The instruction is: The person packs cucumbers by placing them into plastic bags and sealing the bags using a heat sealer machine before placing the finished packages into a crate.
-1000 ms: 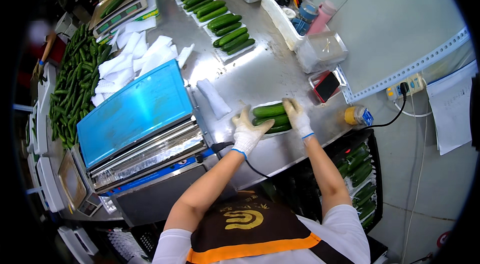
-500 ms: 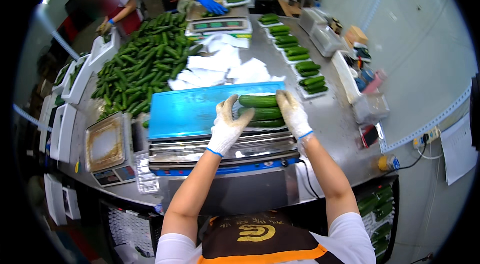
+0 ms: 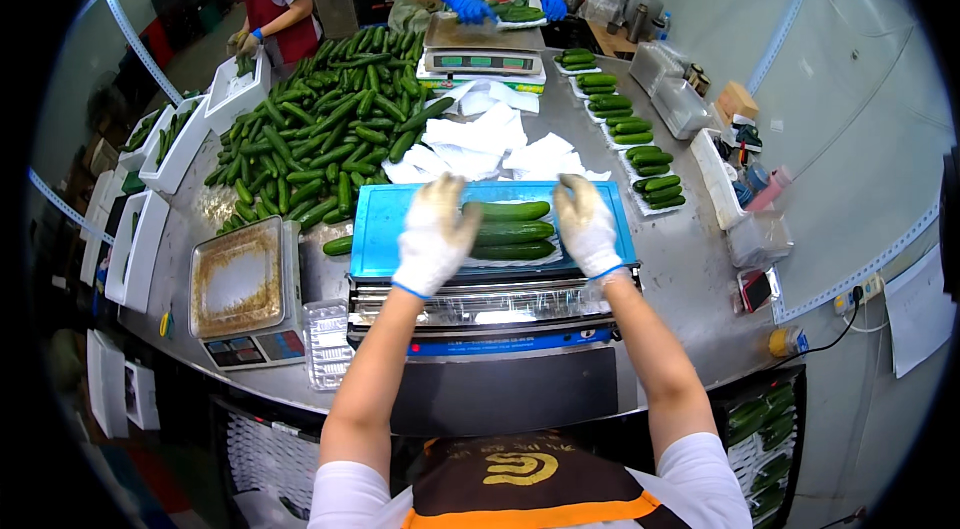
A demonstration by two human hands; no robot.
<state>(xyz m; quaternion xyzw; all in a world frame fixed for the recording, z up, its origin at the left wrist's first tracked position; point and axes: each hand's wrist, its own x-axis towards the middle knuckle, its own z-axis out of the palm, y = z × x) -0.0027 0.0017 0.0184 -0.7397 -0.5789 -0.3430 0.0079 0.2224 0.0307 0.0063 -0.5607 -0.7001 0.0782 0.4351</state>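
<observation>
A: Where's the tray of cucumbers [image 3: 512, 231] now?

B: On the blue plate of the wrapping machine [image 3: 400, 219], dead centre. A second ago it sat on the steel table [image 3: 690, 269] off at the person's three o'clock; half a second ago it was coming down onto the plate, and now it rests there.

A: And the hands?

B: Both white-gloved. The left hand [image 3: 432, 234] is at the tray's nine o'clock end, fingers spread and loose, blurred by motion. The right hand [image 3: 586, 226] is at the three o'clock end, also spread. Neither is clenched; whether they pinch film or just press the tray ends, I cannot tell through the blur.

A: So what does the change mean?

B: My reading: the carry is over and the wrapping step is in hand. The film roll [image 3: 480, 301] lies at six o'clock of the plate, just below the tray.

A: What else is around?

B: A heap of loose cucumbers [image 3: 320, 139] at eleven o'clock, white foam trays [image 3: 490, 144] at twelve, a row of filled trays [image 3: 640, 144] running toward one o'clock, a scale [image 3: 243, 294] at nine. A co-worker's blue-gloved hands [image 3: 468, 5] work at a second scale [image 3: 480, 54] far at twelve
</observation>
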